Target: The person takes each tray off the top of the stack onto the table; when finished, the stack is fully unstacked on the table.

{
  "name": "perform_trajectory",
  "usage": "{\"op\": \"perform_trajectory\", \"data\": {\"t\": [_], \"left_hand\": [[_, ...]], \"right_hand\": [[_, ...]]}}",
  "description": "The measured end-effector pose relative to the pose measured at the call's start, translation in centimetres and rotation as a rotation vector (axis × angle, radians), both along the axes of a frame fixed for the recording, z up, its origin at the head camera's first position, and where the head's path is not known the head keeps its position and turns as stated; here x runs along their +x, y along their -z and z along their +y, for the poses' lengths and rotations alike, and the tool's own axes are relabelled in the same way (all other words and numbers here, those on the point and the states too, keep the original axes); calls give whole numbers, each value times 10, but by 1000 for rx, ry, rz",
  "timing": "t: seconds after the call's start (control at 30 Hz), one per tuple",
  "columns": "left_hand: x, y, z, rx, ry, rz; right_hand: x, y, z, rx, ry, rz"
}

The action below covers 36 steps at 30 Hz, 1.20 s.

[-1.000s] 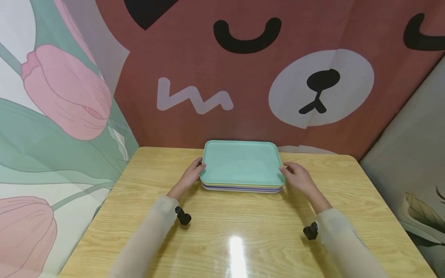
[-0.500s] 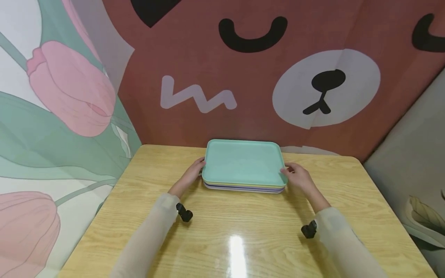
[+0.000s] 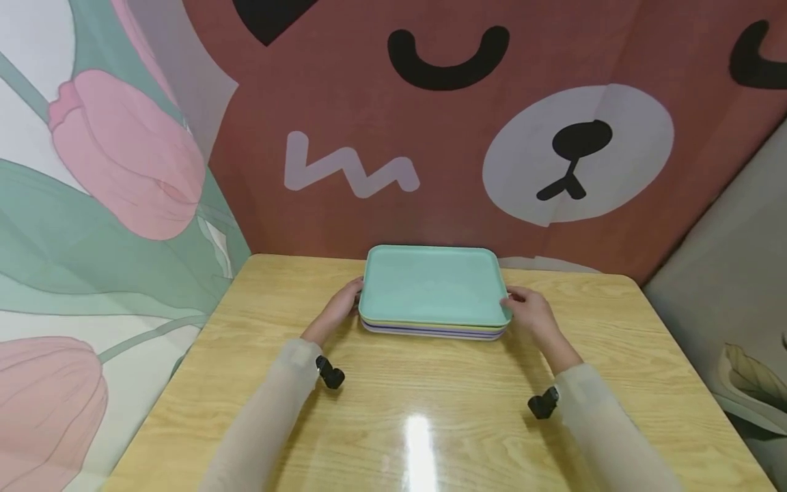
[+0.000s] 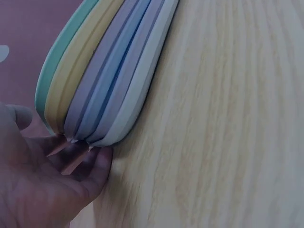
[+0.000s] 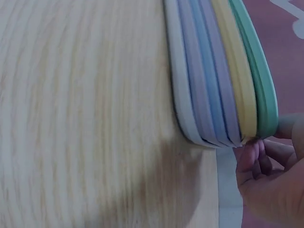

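A stack of rectangular trays lies at the table's far edge, with a mint-green tray [image 3: 435, 285] on top. Beneath it the left wrist view shows a yellow tray [image 4: 78, 71], then purple and blue ones, and a whitish tray [image 4: 137, 99] at the bottom. My left hand [image 3: 337, 307] is at the stack's left end; its fingertips touch the tray edges, the thumb [image 4: 20, 116] standing slightly off the green rim. At the right end my right hand [image 3: 536, 316] pinches the green tray's rim, thumb over it and curled fingers [image 5: 251, 159] below.
The wood-grain table [image 3: 369, 403] extends toward me, with a bright light reflection on it. Directly behind the stack hangs a reddish-brown cloth [image 3: 344, 225] with a bear's face. A floral cloth [image 3: 123, 273] is on the left, a grey one [image 3: 725, 273] on the right.
The head view has shifted slightly. My left thumb, earlier over the green rim, no longer shows on top of it. The right hand keeps its place and the stack stays put.
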<state>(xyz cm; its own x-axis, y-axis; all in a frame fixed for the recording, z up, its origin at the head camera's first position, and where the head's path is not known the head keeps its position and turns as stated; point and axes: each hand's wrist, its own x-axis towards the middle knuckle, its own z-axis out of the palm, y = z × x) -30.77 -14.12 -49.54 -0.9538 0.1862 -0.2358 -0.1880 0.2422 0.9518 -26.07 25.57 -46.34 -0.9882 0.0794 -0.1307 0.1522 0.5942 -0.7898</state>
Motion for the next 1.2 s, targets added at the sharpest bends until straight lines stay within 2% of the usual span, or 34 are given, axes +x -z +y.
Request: {"op": "perform_trajectory", "data": {"t": [0.13, 0.3, 0.4, 0.43, 0.5, 0.63, 0.67, 0.9, 1.03, 1.2], "left_hand": [[-4, 2, 0, 13, 20, -14], [-8, 1, 1, -21, 20, -42], [-7, 2, 1, -45, 22, -23], [-4, -3, 2, -50, 25, -24], [-2, -2, 2, -53, 17, -7], [-1, -1, 2, -50, 12, 14], [-3, 5, 1, -48, 7, 25], [-6, 7, -2, -29, 25, 19], [-8, 7, -4, 36, 36, 1], [-11, 9, -6, 103, 35, -36]], "right_hand": [[1, -5, 3, -160, 42, -40], [0, -8, 8, -357, 50, -56], [0, -9, 10, -464, 68, -79], [0, -9, 10, -500, 79, -83], [0, -9, 12, -545, 104, -88], [2, -7, 18, -594, 145, -90], [3, -7, 20, -597, 149, -93], [11, -5, 41, -664, 158, -96], [15, -7, 53, -716, 167, -87], [21, -10, 69, -733, 185, -98]]}}
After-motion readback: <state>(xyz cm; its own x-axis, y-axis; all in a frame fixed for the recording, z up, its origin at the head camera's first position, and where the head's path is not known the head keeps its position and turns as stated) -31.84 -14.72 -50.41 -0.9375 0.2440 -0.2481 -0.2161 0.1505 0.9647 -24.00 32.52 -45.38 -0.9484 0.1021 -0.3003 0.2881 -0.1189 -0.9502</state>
